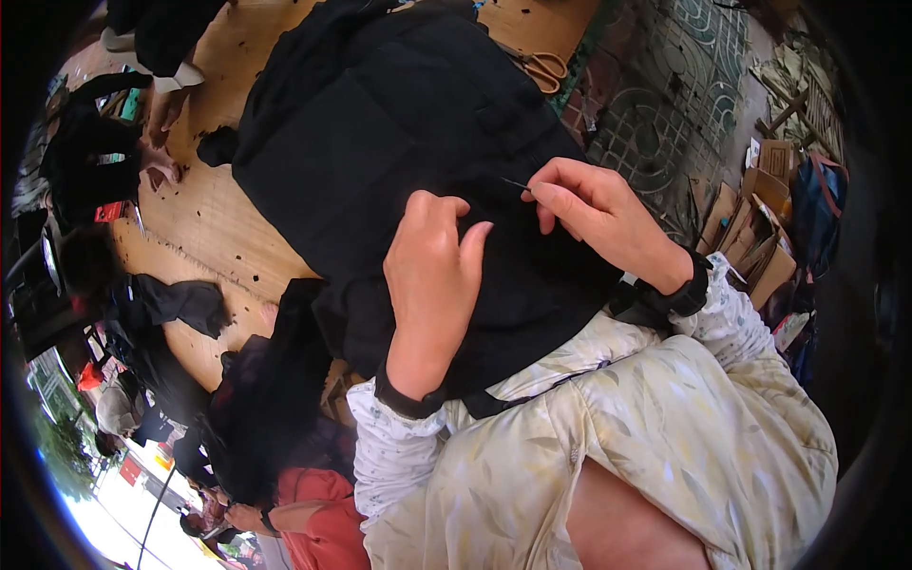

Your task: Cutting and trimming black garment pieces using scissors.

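A large black cloth (380, 114) spreads over the wooden table and hangs down onto my lap. My left hand (432, 266) lies on it with the fingers curled down into the fabric and the thumb standing apart; the fingertips are partly hidden. To its right, a little above the cloth, my right hand (594, 209) pinches a thin needle (514, 182) between thumb and forefinger, its point toward the left. Any thread on the needle is too fine to make out.
Orange-handled scissors (544, 70) lie at the table's far right edge. Black scraps dot the wooden table (214, 223). Another person's hands (160, 161) are at the far left. Someone in red (313, 532) sits at lower left. Flattened cardboard (760, 237) stands on the right.
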Motion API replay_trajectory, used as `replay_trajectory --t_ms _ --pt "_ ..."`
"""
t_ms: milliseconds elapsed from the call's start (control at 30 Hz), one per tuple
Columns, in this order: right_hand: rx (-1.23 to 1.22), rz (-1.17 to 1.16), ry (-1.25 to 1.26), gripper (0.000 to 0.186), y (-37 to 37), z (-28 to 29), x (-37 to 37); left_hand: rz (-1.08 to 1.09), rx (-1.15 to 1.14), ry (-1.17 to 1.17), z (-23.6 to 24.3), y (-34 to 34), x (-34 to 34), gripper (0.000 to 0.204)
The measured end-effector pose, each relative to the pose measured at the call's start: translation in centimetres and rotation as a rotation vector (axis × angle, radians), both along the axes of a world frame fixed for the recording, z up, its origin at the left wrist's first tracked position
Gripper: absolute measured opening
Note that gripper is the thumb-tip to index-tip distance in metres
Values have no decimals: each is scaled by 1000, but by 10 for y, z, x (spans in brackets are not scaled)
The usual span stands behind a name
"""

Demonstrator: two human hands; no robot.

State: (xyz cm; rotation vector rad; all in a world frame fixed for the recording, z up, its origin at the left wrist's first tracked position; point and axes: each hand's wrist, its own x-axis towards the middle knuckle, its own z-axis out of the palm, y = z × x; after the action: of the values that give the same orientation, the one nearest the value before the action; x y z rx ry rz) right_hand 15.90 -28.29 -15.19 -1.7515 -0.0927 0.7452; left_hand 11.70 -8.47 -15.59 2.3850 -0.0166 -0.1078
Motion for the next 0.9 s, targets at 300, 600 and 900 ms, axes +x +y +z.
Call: replay_trajectory --t_ms 300,600,900 --pt "54 -62 95 25 -4 1 1 83 -92 118 -3 -4 2 6" --pt "98 -49 98 13 -2 5 1 196 -329 196 -3 8 -11 5" --pt "79 -49 86 15 0 5 2 330 -319 154 -3 3 -17 11"
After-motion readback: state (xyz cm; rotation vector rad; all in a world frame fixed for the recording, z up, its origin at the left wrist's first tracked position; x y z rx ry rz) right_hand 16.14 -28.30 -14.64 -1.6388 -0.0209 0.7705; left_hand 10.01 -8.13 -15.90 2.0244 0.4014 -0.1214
